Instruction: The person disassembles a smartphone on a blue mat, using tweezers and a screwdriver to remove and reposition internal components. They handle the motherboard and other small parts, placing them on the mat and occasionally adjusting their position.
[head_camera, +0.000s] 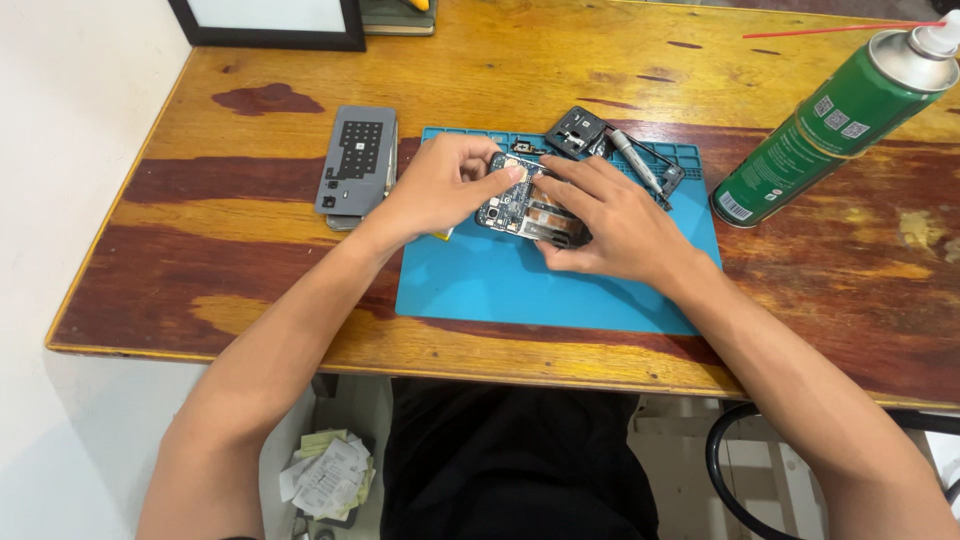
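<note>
Both forearms come up from the bottom edge of the view and meet over a blue work mat (520, 290) that lies on the worn wooden desk (200, 230). Between the hands sits an opened phone (525, 208), back cover off, its dark circuit board and metal shields exposed. Its long axis runs on a slant, from upper left near the left hand down to lower right under the right hand.

Left hand (440, 185): its grip is narrow, thumb and fingertips pinched on the phone's upper-left end, close to the camera corner of the board. Right hand (610, 225): fingers spread flat along the phone's right and lower edge, pressing and steadying it against the mat, not wrapped fully round it. The phone lies directly between the two hands, touching both, so neither is clearly nearer; the left works the top end, the right covers the lower end.

Just behind the right hand, on the far part of the mat, lie a dark square phone part (576, 131) and a slim grey screwdriver (638, 160). Left of the mat, on bare wood, a grey phone back cover (356, 160) rests flat. A green spray can (835, 125) with a thin red straw lies tilted at the right, well apart from the hands. A black-framed panel (270, 22) stands at the far left edge.
</note>
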